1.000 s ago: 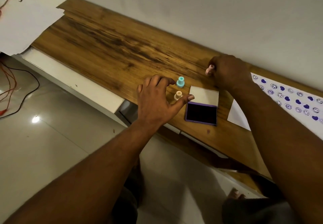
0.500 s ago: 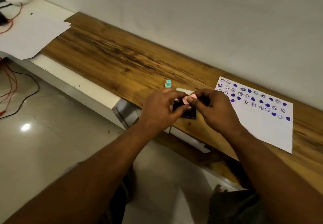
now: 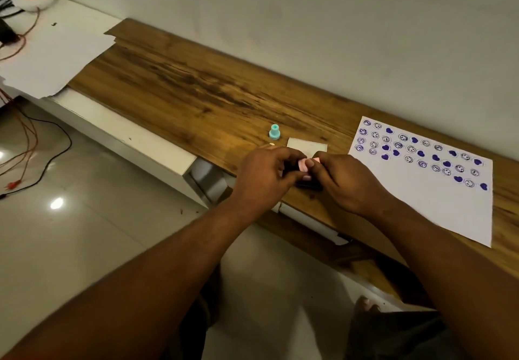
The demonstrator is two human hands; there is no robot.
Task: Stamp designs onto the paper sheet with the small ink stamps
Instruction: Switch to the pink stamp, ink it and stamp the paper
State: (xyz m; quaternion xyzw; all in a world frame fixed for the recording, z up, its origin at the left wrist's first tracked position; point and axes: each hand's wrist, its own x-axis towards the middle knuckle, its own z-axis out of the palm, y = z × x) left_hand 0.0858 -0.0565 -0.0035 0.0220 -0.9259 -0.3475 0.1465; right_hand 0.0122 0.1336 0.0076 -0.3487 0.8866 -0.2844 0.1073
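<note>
Both hands meet over the near edge of the wooden tabletop (image 3: 196, 93). The left hand (image 3: 264, 175) and the right hand (image 3: 346, 184) each have their fingers curled inward, and together they pinch a small pink stamp (image 3: 304, 163) between their fingertips. The stamp is raised just above the ink pad (image 3: 307, 146), whose pale lid lies folded open toward the wall, while its dark base is mostly hidden beneath the fingers (only a thin black strip shows below them).

A teal stamp (image 3: 274, 131) stands upright on the tabletop just beyond the left hand, beside the far-left corner of the pad's lid and apart from both hands.

The paper sheet (image 3: 435, 208) lies flat to the right of the right hand, its long side running along the wall. Its far half carries rows of purple prints, round smiling faces mixed with solid hearts, and the near half is unmarked. Neither hand touches the sheet.

At the far left end, loose white sheets (image 3: 56, 50) overlap the end of the wooden board. Red and black cables (image 3: 36, 146) trail across the glossy tiled floor (image 3: 84, 233) below, and both forearms reach in from the bottom of the view.
</note>
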